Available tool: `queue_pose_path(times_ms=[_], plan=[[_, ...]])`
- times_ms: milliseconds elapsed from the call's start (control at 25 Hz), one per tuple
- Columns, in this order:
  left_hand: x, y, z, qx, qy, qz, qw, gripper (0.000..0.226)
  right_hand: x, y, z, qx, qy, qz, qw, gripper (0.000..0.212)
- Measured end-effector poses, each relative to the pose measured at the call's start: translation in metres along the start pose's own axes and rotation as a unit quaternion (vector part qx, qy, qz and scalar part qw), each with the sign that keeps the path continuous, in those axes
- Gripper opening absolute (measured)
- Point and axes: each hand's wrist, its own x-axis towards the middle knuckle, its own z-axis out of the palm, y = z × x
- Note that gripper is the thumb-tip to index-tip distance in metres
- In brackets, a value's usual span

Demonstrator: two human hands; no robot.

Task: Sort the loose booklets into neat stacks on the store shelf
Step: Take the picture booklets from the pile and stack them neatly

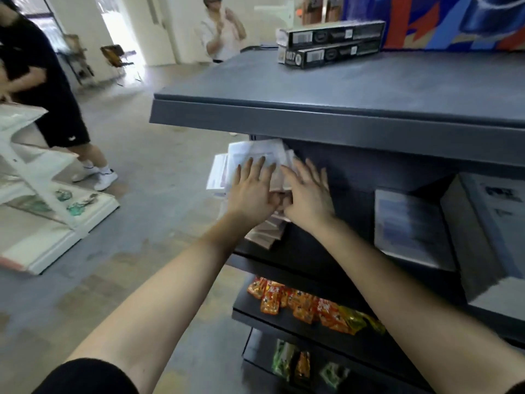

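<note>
Black sleeve [85, 376] at the lower edge, both my forearms bare and reaching forward; green packets [282, 356] on the lowest board in view; orange packets [287, 298] scattered on the board above them.

My left hand [251, 194]: fingers straight and spread, lying flat on the loose booklets [255, 155], gripping nothing; my right hand [308, 197]: fingers likewise extended, flat against the right edge of the same pile, the two hands touching at the thumbs.

The loose booklets: a fanned, uneven heap at the left end of the dark grey shelf [312, 120], under its top board, some edges overhanging the front; squared stack of booklets [406, 223] further right on the same level, well apart from the heap; print too blurred to read.

Two long black boxes [329, 44] on the top board; white rack [42, 194] on the floor to the left; person in black [42, 81] beside it; a second person [221, 32] far back.
</note>
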Motion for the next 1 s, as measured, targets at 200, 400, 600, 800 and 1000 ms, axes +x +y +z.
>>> queue_pose_path(times_ms=[200,400,600,800,1000], plan=[[-0.016,-0.048,-0.002,0.032,-0.068,-0.053,0.996,0.053,0.013,-0.016,0.019,-0.004,-0.07,-0.045,0.997,0.054],[-0.029,-0.046,-0.006,0.009,-0.019,-0.049,0.999,0.041,0.014,-0.006,0.021,-0.021,-0.073,-0.065,0.995,0.058],[-0.035,-0.039,-0.009,-0.024,-0.002,-0.042,0.999,0.04,0.005,0.005,0.008,-0.021,-0.045,-0.094,0.994,0.056],[-0.034,-0.029,-0.009,0.016,0.003,-0.04,0.999,0.041,-0.002,0.014,0.007,0.01,-0.049,-0.073,0.996,0.053],[-0.035,-0.015,-0.007,-0.055,-0.018,-0.093,0.994,0.046,-0.014,0.021,0.004,-0.002,-0.072,-0.08,0.994,0.053]])
